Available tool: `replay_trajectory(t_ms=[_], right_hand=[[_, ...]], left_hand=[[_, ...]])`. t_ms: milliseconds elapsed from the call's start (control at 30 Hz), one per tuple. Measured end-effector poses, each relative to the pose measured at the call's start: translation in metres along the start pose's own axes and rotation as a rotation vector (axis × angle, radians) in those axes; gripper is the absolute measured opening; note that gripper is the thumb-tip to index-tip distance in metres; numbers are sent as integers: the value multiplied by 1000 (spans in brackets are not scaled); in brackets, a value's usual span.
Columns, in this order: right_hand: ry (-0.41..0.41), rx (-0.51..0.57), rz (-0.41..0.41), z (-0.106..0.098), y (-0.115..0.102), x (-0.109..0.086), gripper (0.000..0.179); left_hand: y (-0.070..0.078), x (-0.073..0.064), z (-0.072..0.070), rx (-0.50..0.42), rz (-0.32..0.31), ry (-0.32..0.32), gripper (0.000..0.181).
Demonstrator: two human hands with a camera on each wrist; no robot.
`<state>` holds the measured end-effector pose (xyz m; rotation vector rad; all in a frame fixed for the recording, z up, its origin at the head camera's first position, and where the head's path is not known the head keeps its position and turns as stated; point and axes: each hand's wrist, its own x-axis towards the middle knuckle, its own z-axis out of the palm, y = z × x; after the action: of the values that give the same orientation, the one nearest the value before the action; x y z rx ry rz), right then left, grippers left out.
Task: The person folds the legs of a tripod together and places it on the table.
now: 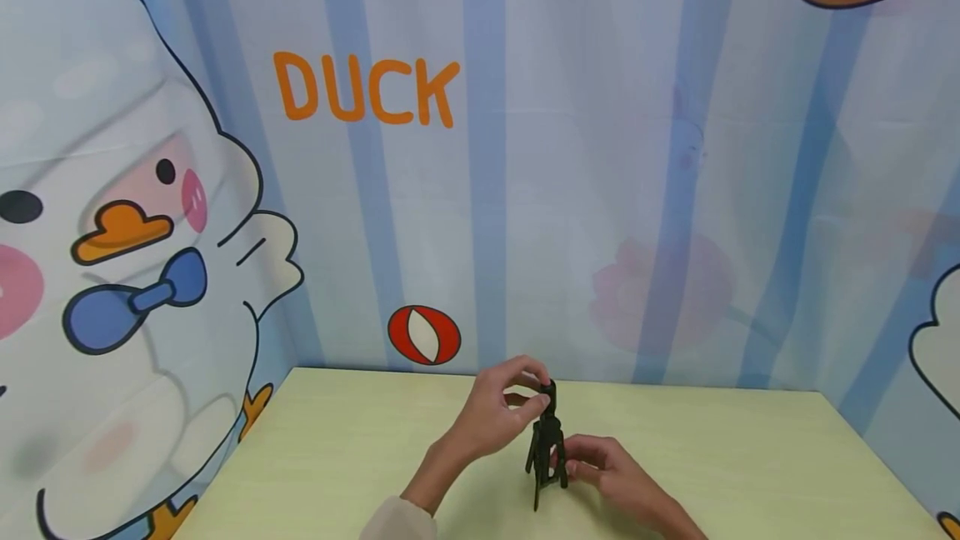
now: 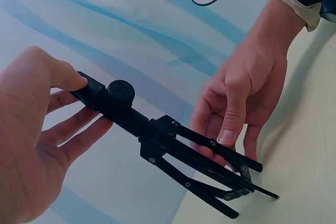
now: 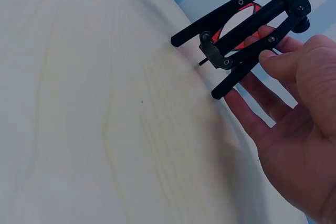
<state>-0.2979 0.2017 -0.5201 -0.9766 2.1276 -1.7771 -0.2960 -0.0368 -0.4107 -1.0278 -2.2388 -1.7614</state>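
A small black tripod (image 1: 548, 433) stands roughly upright in the head view, its legs partly spread and joined by hinged braces. My left hand (image 1: 495, 411) grips its top end between thumb and fingers. In the left wrist view a round black knob (image 2: 121, 93) sticks out just below that grip. Lower down, my right hand (image 1: 617, 473) pinches one of the legs between thumb and fingers, as the right wrist view also shows. Whether the feet touch the table cannot be told.
The pale yellow-green table (image 1: 337, 448) lies beneath both hands. Behind it hangs a blue striped curtain (image 1: 562, 190) printed with cartoon ducks and a red-and-white ball. Its lower edge meets the table's back edge.
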Motion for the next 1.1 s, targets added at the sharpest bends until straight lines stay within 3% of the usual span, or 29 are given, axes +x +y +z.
replay_trajectory(t_ms=[567, 1100], right_hand=[[-117, 124, 75, -13, 4, -1, 26], [-85, 92, 47, -10, 2, -2, 27]], left_hand=[[1, 1, -2, -31, -35, -49, 14], [2, -1, -2, -23, -26, -54, 15]])
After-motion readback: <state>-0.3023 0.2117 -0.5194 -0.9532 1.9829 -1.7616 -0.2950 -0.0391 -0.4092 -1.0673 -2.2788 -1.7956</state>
